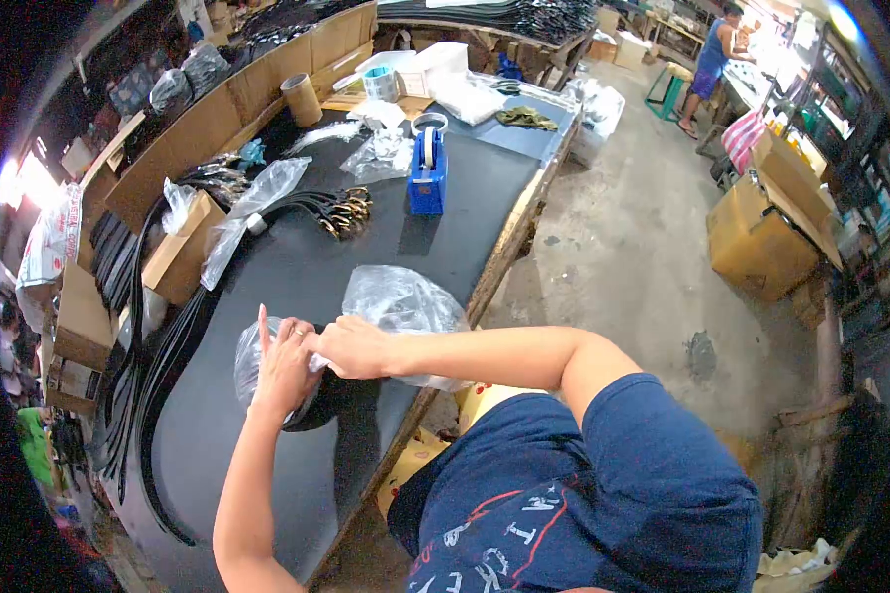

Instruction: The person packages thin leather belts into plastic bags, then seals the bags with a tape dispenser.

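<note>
Head view: on the table [494,188], the bag [400,296] is held toward nine o'clock, bunched apparently for control: pinched by the right hand [354,348], steadied by the left hand [287,371], index raised, grip unclear. The dispenser [426,188] is set toward twelve.

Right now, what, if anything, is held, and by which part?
Clear plastic, in the right hand at a bunched part beside the left hand; which end, unclear.

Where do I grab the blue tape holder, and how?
I'd reach down from above and squeeze the blue tape dispenser across its two long sides, below the tape roll. It stands upright with a narrow body, and crumpled plastic lies close to just one side.
</note>
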Tool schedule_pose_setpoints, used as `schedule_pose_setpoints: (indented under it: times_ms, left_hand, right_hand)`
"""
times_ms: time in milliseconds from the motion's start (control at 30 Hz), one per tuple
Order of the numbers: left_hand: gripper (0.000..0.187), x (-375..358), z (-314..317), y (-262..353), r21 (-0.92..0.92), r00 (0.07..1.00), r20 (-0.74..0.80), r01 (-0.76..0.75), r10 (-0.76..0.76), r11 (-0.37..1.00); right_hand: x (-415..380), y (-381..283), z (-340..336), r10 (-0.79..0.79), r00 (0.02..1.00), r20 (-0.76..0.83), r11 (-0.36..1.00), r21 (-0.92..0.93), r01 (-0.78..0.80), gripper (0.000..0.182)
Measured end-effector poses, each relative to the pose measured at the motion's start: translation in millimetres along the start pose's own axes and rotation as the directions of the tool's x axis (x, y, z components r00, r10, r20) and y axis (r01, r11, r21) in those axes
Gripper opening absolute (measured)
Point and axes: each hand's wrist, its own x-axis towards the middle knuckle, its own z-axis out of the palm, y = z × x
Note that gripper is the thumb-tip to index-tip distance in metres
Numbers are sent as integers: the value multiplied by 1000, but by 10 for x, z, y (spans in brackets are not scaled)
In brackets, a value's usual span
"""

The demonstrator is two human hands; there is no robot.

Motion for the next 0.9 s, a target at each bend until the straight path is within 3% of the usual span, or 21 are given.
schedule_pose_setpoints:
  times_ms: [33,100,167,300,333,400,467,567,600,633,667,700,767,800,833,900]
  left_hand:
    - [31,-21,-37,32,-16,1000,-17,-12,12,1000]
    - [30,-73,-76,39,-28,1000,-23,-21,20,999]
    - [27,-120,-102,26,-1,969,-236,-81,79,997]
    - [24,-140,-411,50,29,953,-301,-29,36,999]
    - [23,-153,-489,52,21,953,-304,-6,12,1000]
    - [22,-259,-640,13,46,963,-268,38,-24,998]
    - [19,-407,-729,-48,-15,971,-230,61,-62,998]
    - [20,-595,-710,-55,-134,968,-242,42,-74,990]
    - [20,-657,-674,-70,-168,960,-270,23,-68,986]
    - [21,-686,-643,-39,-211,944,-322,8,-78,977]
    - [21,-678,-599,5,-251,924,-371,-6,-91,968]
    - [19,-662,-562,33,-309,907,-394,22,-149,951]
    - [22,-568,-486,118,-634,898,-260,119,-355,765]
    - [26,-510,-525,170,-776,890,-155,159,-428,611]
    - [29,-449,-569,224,-800,895,-118,171,-431,575]
    - [31,-341,-528,335,-810,898,-135,143,-418,568]
  right_hand:
    - [16,-12,-54,-101,995,-11,995,16,101,13]
    - [59,-106,-218,-136,991,5,991,-22,136,10]
    - [100,-205,-392,-207,978,11,973,-106,207,10]
    - [211,-279,-914,-146,959,241,957,-213,199,11]
    - [246,-175,-967,-266,942,204,926,-218,309,10]
    - [303,-99,-1356,-265,886,379,903,-225,367,13]
    - [300,87,-1611,-392,876,280,860,-227,457,11]
    - [331,174,-2022,-326,896,301,883,-241,402,18]
    - [411,225,-2138,-323,880,348,897,-184,403,27]
    - [374,236,-2260,-200,951,234,937,-239,256,39]
    - [482,434,-2413,-272,944,186,929,-204,308,48]
    - [610,476,-2579,-213,964,158,883,-392,259,53]
    - [692,645,-2558,-290,954,80,851,-435,295,60]
    - [597,573,-2522,-246,969,3,920,-315,235,62]
    - [510,306,-2489,-293,956,-15,920,-277,277,64]
    - [389,-558,-2182,-475,866,156,792,-354,498,67]
